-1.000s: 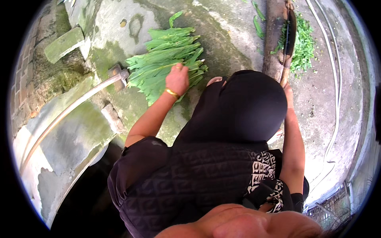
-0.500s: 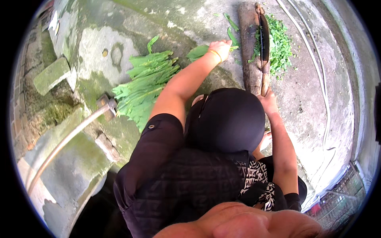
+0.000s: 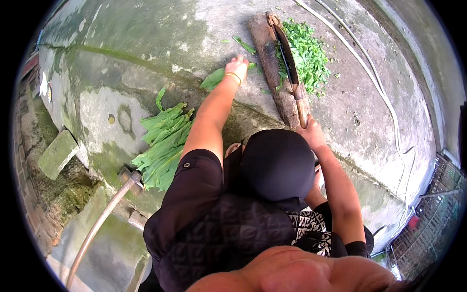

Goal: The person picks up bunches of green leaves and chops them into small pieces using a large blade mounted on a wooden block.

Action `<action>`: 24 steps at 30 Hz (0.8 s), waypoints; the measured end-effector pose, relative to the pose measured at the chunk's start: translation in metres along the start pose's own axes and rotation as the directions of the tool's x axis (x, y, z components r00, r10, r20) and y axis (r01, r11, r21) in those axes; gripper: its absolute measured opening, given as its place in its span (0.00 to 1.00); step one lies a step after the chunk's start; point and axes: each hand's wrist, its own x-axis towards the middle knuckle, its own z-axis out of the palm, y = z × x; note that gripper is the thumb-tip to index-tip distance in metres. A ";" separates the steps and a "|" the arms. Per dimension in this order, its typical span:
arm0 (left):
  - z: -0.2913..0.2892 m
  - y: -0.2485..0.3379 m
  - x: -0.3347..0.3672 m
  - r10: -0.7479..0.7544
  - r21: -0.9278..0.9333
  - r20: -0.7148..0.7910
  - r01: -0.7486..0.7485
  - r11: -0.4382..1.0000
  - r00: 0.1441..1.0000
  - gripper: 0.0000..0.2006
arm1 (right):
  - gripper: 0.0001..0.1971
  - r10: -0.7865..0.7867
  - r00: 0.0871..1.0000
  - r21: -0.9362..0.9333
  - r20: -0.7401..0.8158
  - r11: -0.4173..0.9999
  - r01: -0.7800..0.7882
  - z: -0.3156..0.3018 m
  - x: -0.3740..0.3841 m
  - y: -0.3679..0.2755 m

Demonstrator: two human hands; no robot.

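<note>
Nearest us, the long-handled hammer [image 3: 101, 219] has its head just beside the stack of green leaves [image 3: 164, 146], and we log the right grip [image 3: 313, 135] as clasped round the handle of the knife [image 3: 290, 61]. Farther out we find the left grip [image 3: 236, 66] closed over more leaves [image 3: 212, 79], number not tellable, between the stack and the wooden block [image 3: 277, 92]. The knife lies along the block's right side, and we see chopped greens [image 3: 307, 51] heaped beside it on the concrete floor [image 3: 362, 109].

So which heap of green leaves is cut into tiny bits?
The bright green heap of tiny pieces along the right side of the long brown wooden block. The other green heap, farther left, is made of big, long leaves.
</note>
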 end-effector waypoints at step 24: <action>-0.103 0.061 -0.167 -0.393 -0.836 -0.493 -0.297 0.461 0.777 0.16 | 0.24 -0.076 0.997 0.096 0.013 0.993 0.074 0.033 0.027 0.031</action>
